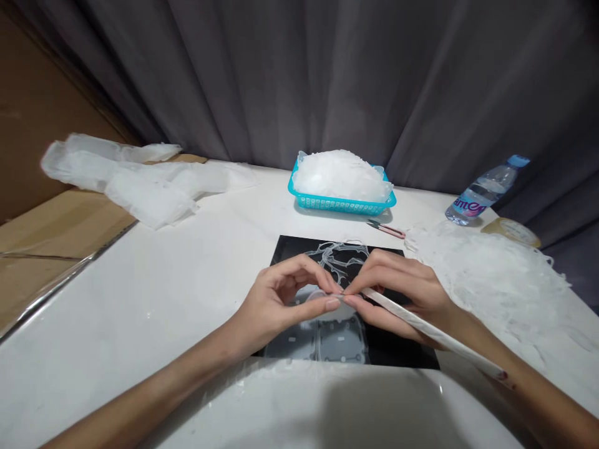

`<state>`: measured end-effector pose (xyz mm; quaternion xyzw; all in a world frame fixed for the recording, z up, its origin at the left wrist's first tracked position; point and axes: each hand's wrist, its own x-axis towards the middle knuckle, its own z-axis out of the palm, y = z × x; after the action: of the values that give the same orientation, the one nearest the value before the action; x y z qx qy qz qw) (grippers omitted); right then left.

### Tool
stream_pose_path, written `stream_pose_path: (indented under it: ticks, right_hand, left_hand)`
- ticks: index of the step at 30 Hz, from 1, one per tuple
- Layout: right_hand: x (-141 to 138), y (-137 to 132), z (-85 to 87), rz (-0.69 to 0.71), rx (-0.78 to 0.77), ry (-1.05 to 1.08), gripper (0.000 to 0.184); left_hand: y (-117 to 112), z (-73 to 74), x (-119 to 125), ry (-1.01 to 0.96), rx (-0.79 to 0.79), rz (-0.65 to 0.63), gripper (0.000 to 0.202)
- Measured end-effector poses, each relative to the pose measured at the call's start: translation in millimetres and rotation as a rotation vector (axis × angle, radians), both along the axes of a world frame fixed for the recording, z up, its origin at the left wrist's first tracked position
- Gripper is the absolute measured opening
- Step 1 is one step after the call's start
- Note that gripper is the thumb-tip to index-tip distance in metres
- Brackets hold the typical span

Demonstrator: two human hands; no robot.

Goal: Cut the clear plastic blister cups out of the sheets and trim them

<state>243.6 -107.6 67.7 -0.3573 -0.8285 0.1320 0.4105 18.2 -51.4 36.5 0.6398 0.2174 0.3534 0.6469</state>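
My left hand [281,296] pinches a small translucent plastic piece [322,298] between thumb and fingertips, just above a black mat [397,346]. Opposite it, my right hand [407,290] is closed, its thumb and fingertips meeting the same piece. A long, slim white tool [435,330] runs through the right hand and back along the forearm; its working tip is hard to make out. Under the hands, clear moulded plastic sheets [344,342] lie on the mat. Curly translucent strips [334,252] sit at the mat's far side.
Behind the mat stands a blue basket [346,206] heaped with white translucent pieces. Pink-handled thread snips [386,229] lie beside it. At the right are a water bottle [486,190], a tape roll [512,231] and piled strips [505,280]. Plastic bags [135,174] and cardboard [60,231] occupy the left.
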Motion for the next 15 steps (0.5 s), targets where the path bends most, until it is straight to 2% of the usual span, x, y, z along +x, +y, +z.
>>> stream_pose_path:
  ticks: [4, 7, 12, 15]
  right_hand:
    - [3.6, 0.8, -3.8, 0.042, -0.041, -0.02, 0.009]
    - [6.4, 1.3, -7.9, 0.044, -0.074, -0.034, 0.013]
    - [6.9, -0.9, -8.1, 0.036, -0.065, -0.082, 0.01]
    - [5.9, -3.5, -6.3, 0.016, 0.007, -0.131, 0.008]
  left_hand:
    - [-4.2, -3.0, -3.6, 0.04, 0.211, 0.064, 0.009]
    - [-7.7, -3.9, -7.0, 0.026, 0.371, 0.126, 0.022]
    - [-9.9, 0.1, -8.0, -0.045, 0.568, 0.146, 0.036]
    - [-6.1, 4.0, -5.1, -0.089, 0.701, 0.167, 0.042]
